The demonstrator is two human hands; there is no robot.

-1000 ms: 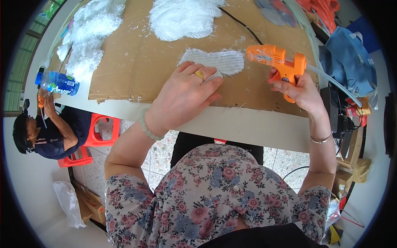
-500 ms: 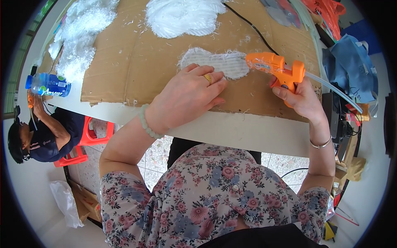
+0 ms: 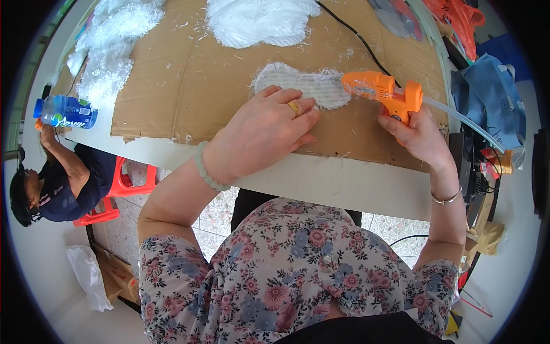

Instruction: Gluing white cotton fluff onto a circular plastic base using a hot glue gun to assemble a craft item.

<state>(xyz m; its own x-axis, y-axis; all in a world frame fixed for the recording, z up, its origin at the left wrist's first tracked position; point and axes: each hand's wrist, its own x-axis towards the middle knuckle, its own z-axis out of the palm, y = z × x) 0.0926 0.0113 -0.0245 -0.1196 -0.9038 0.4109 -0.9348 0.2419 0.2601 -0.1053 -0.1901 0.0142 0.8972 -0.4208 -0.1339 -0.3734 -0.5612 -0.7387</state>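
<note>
My right hand (image 3: 421,133) grips an orange hot glue gun (image 3: 381,92), a clear glue stick (image 3: 464,122) poking out of its back end. The gun's nozzle points left and meets the right end of a white insole-shaped fabric pad (image 3: 321,89). Loose white threads fringe the pad, which lies on a cardboard sheet (image 3: 177,103). My left hand (image 3: 263,132) rests over the pad's near edge, fingers stretched out and lying on it. Part of the pad is hidden beneath that hand.
White pads (image 3: 258,23) are piled at the far middle, and shredded white fibre (image 3: 114,51) lies far left. A black cord (image 3: 358,37) runs toward the gun. A plastic bottle (image 3: 67,112) stands at the left edge, near a co-worker (image 3: 63,183). Blue bags (image 3: 490,97) lie right.
The view has shifted slightly. My left hand stays on the pad and my right hand still holds the glue gun at its right end. The co-worker's arm has moved a little.
</note>
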